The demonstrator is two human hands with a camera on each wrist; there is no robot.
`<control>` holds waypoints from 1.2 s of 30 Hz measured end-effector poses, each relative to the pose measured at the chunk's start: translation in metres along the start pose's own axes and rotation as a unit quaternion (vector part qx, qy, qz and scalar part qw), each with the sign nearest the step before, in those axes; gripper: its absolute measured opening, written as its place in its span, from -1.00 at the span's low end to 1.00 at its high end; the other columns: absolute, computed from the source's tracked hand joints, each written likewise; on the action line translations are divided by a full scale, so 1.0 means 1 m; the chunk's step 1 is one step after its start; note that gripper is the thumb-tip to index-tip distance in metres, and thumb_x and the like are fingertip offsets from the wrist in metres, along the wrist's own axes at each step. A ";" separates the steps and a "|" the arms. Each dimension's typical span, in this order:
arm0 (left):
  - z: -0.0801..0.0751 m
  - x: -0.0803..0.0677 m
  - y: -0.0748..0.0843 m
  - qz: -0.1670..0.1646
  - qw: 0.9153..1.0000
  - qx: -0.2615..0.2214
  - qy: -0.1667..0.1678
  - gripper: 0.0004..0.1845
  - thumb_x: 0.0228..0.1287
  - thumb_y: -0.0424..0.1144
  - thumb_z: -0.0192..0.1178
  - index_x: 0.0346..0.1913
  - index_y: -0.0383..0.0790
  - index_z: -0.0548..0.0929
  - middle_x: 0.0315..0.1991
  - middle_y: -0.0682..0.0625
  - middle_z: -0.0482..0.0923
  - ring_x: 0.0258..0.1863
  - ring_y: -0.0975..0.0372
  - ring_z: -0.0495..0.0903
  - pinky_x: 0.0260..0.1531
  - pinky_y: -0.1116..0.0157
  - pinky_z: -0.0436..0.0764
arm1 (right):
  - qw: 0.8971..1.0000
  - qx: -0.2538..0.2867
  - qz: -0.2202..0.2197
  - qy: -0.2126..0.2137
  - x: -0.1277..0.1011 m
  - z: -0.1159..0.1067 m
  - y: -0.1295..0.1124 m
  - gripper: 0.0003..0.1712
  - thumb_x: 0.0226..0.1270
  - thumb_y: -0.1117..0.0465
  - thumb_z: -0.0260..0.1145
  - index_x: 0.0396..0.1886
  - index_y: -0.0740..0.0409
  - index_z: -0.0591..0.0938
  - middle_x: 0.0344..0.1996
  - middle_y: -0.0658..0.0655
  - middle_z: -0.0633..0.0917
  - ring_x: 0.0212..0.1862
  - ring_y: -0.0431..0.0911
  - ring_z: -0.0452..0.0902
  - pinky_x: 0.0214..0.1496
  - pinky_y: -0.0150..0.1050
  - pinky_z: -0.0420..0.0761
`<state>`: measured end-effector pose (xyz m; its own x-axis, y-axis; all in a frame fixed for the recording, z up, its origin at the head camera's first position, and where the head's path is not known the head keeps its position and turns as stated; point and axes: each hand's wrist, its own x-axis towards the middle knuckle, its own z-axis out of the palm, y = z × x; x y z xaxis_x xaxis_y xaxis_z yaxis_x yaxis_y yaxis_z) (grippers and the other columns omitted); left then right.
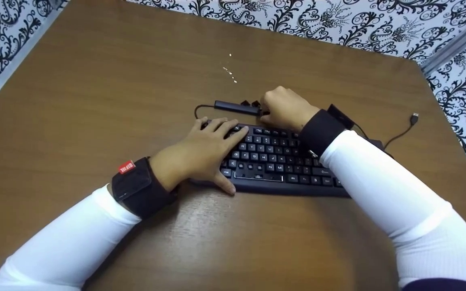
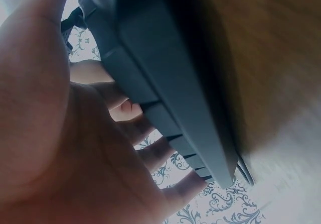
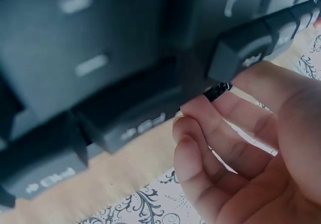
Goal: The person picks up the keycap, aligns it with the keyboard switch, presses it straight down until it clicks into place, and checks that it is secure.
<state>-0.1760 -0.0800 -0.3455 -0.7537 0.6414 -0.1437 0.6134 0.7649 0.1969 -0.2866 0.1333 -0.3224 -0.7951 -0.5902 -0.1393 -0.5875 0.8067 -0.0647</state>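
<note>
A black keyboard (image 1: 273, 157) lies on the table, with a bare slot where the space bar would sit. My left hand (image 1: 204, 149) rests over its left end, fingers spread toward the far edge and thumb at the front edge. In the left wrist view, the fingers (image 2: 155, 153) reach past the keyboard's side (image 2: 165, 78). Behind the keyboard, a slim black bar (image 1: 236, 108) has a cable at its left end. My right hand (image 1: 287, 107), fingers curled, pinches a small dark piece (image 3: 219, 91) at the bar's right end; fingers hide most of it.
Two small black pieces (image 1: 250, 103) lie just behind the bar. A USB plug (image 1: 414, 118) on a cable points away at the right. Beyond the right wrist is a dark flat object (image 1: 340, 116). Patterned black-and-white walls (image 1: 257, 14) border the brown table (image 1: 95, 81).
</note>
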 end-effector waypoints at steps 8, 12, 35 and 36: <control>-0.001 0.001 0.001 0.004 1.000 0.003 0.003 0.47 -0.30 0.59 0.34 0.63 -0.09 -0.07 0.60 -0.23 -0.03 0.56 -0.10 0.02 0.49 -0.24 0.01 | 0.999 0.026 -0.002 0.026 -0.011 -0.004 -0.001 -0.90 0.17 0.28 0.38 -0.39 0.26 0.71 -0.44 0.18 0.74 -0.47 0.00 0.59 -0.35 -0.13 0.62; -0.001 0.002 0.001 0.001 1.000 0.005 -0.003 0.47 -0.31 0.61 0.33 0.63 -0.05 -0.09 0.61 -0.21 -0.06 0.57 -0.11 -0.01 0.50 -0.24 -0.01 | 0.997 0.067 -0.005 0.039 -0.024 -0.010 -0.007 -0.81 0.21 0.25 0.42 -0.22 0.26 0.72 -0.34 0.22 0.77 -0.39 0.03 0.66 -0.24 -0.11 0.71; 0.002 0.001 0.000 -0.007 1.000 0.001 -0.015 0.46 -0.30 0.62 0.31 0.63 0.02 -0.13 0.62 -0.19 -0.08 0.58 -0.10 -0.02 0.51 -0.23 -0.02 | 0.989 0.079 -0.094 0.078 -0.089 0.006 -0.040 -0.90 0.20 0.28 0.47 -0.34 0.15 0.69 -0.39 0.07 0.75 -0.32 -0.05 0.63 -0.20 -0.16 0.68; 0.002 0.001 0.000 -0.007 1.000 0.001 -0.015 0.46 -0.30 0.62 0.31 0.63 0.02 -0.13 0.62 -0.19 -0.08 0.58 -0.10 -0.02 0.51 -0.22 -0.03 | 0.990 0.073 -0.092 0.080 -0.089 0.008 -0.039 -0.91 0.20 0.28 0.46 -0.36 0.14 0.68 -0.40 0.07 0.74 -0.32 -0.05 0.61 -0.21 -0.15 0.67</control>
<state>-0.1764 -0.0790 -0.3472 -0.7545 0.6326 -0.1746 0.6038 0.7734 0.1930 -0.1914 0.1542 -0.3149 -0.6968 -0.7157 0.0460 -0.7062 0.6735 -0.2185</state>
